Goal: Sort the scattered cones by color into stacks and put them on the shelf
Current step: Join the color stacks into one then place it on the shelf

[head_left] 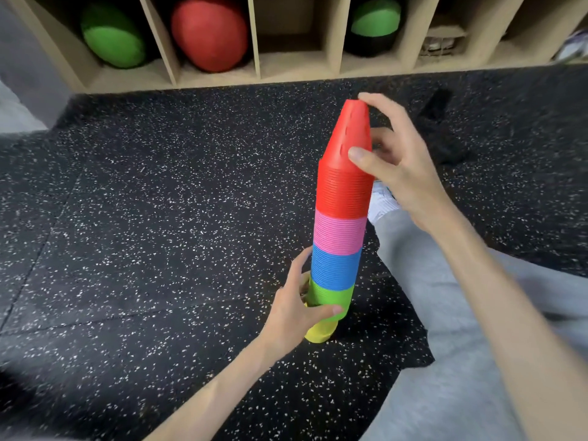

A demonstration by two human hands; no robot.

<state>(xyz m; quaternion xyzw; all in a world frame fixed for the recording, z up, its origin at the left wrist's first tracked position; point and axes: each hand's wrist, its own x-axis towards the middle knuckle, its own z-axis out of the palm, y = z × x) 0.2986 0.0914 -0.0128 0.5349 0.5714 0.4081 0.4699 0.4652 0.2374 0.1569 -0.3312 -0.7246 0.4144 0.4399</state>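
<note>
One tall stack of cones stands upright over the floor, banded from top down in red, pink, blue, green and yellow. My left hand grips the stack low down, fingers curled round the green and yellow bands. My right hand holds the top red cone, thumb on its near side and fingers over its far side and tip. The wooden shelf runs along the top of the view, beyond the stack.
The shelf's cubbies hold a green ball, a red ball and a green-and-black ball; one cubby between them is bare. My grey-trousered leg lies at the right. A dark object lies on the speckled black floor.
</note>
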